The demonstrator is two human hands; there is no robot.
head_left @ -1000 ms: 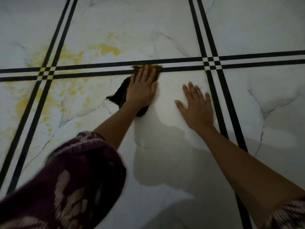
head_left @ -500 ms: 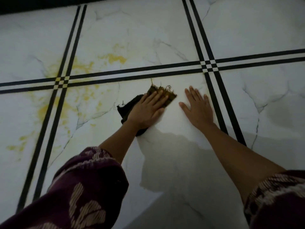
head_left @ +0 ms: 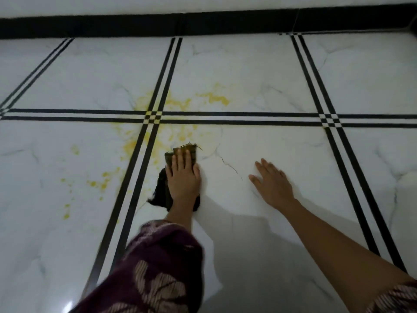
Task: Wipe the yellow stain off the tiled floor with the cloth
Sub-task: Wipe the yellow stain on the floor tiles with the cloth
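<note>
The left hand (head_left: 184, 177) presses flat on a dark cloth (head_left: 161, 190) on the white tiled floor (head_left: 270, 86), just right of the yellow stain (head_left: 133, 144). The right hand (head_left: 274, 182) rests flat, fingers spread, on bare tile nearby.

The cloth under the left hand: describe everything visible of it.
The cloth is dark, nearly black, with an olive-brown frayed edge past the fingertips. It looks like soft, crumpled fabric lying flat on the tiled floor, pinned under the flat left hand, which hides its middle. It sits just right of the black double stripe, at the near edge of the yellow stain.
</note>
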